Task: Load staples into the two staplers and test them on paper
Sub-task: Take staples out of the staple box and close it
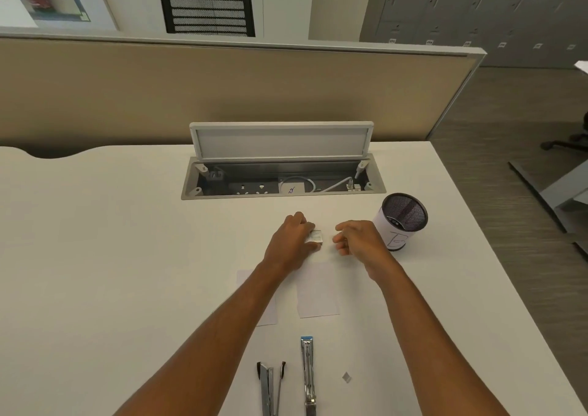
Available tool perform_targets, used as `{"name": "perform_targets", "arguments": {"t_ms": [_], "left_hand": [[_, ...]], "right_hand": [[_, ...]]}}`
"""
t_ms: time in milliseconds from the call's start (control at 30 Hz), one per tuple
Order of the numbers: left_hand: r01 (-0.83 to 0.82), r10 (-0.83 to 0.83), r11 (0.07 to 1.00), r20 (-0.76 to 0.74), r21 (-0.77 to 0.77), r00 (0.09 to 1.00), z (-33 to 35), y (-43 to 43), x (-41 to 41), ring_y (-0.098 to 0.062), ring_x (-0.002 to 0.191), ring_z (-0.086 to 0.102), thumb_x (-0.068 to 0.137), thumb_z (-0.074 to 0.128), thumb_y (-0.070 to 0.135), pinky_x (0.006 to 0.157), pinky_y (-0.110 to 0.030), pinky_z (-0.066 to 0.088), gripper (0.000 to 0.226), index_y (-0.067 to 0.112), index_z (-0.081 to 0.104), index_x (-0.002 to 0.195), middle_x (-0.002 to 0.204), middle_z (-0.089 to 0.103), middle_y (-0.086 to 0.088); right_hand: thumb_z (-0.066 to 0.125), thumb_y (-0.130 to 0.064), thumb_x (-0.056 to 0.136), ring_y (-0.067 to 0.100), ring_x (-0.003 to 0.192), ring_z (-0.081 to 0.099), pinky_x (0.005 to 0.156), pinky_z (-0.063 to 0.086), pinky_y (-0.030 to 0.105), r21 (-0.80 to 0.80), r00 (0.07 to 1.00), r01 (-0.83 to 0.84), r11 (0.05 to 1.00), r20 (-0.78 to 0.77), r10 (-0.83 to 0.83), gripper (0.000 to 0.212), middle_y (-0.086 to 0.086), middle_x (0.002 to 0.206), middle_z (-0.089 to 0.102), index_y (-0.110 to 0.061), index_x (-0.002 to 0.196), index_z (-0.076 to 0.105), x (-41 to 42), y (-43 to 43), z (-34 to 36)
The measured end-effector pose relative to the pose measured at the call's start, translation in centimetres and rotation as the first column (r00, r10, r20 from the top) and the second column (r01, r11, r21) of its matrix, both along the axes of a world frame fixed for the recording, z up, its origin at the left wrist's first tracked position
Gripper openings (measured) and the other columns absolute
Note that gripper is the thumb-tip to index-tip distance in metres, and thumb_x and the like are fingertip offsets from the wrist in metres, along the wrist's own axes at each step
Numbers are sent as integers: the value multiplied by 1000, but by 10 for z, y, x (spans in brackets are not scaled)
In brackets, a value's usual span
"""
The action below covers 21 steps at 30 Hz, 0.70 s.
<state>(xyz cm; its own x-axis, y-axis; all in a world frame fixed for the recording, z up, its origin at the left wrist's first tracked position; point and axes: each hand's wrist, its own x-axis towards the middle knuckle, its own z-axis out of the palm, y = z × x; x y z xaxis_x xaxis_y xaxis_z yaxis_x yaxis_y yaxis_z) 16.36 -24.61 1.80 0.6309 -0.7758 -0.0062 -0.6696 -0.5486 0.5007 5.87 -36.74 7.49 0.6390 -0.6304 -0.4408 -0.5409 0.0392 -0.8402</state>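
My left hand (294,240) grips a small staple box (315,237) on the white desk, past the papers. Just to its right, my right hand (356,237) hovers with fingers curled and pinched together; whether it holds anything I cannot tell. Two white paper sheets (318,291) lie between my forearms, one partly hidden under the left arm. Near the desk's front edge lie two staplers, both swung open: a black-tipped stapler (270,387) on the left and a blue-tipped stapler (308,374) on the right. A small strip of staples (346,377) lies to their right.
A mesh pen cup (401,221) marked "B" stands right of my right hand. Behind the hands, an open cable box (283,177) with its lid raised is sunk into the desk. A beige partition (222,91) backs the desk. The desk's right edge drops to the floor.
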Motion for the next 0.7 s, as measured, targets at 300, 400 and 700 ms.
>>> {"name": "perform_targets", "arguments": {"t_ms": [300, 400, 700], "left_hand": [[-159, 154, 964, -39, -214, 987, 34, 47, -24, -20, 104, 55, 82, 76, 28, 80, -24, 48, 45, 16, 62, 123, 121, 58, -7], [-241, 210, 917, -129, -316, 969, 41, 91, -59, -18, 75, 60, 85, 72, 11, 71, -39, 56, 21, 13, 68, 106, 97, 63, -5], [-375, 277, 907, -401, -192, 873, 43, 181, -191, -2, 57, 58, 83, 70, 14, 59, -18, 49, 23, 35, 64, 75, 63, 64, 14]], "right_hand": [[52, 4, 94, 29, 68, 74, 62, 61, 31, 77, 973, -188, 979, 148, 175, 16, 20, 81, 75, 2, 103, 65, -43, 15, 24], [58, 3, 90, 28, 59, 70, 52, 56, 30, 118, 967, -239, 964, 123, 225, 9, 20, 77, 74, 3, 93, 66, -71, 34, 27], [65, 5, 80, 22, 55, 64, 54, 51, 27, 132, 949, -311, 941, -9, 315, 7, 19, 70, 71, 3, 87, 67, -134, 107, 10]]}}
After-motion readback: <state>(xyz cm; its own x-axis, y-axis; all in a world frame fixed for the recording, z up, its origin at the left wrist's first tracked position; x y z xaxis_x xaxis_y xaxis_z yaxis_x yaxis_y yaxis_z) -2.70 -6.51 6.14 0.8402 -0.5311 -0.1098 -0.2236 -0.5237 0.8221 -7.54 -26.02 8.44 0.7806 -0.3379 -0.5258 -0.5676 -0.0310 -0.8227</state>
